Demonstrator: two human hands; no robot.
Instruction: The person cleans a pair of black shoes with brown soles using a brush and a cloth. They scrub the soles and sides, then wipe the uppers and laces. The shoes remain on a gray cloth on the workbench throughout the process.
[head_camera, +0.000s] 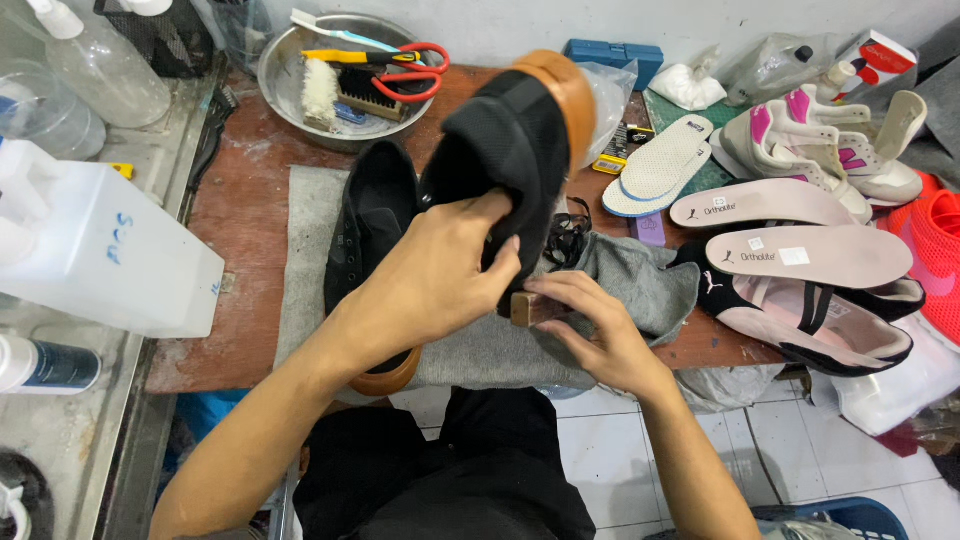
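L hand (440, 275) grips black shoe w/ tan sole (515, 140) at frame center, R hand (595, 325) pinches small brown block (528, 308) just below it, 2nd black shoe (370, 225) flat on grey cloth (500, 350).

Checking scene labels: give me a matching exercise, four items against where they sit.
Things:
1. black fabric shoe with tan rubber sole
2. small brown wooden-handled brush
3. red-handled scissors
4. grey cloth mat

Places:
A. in the round metal bowl
B. spread on the brown wooden table
C. held up by the left hand
D. gripped in the right hand

Pairs: 1-C, 2-D, 3-A, 4-B
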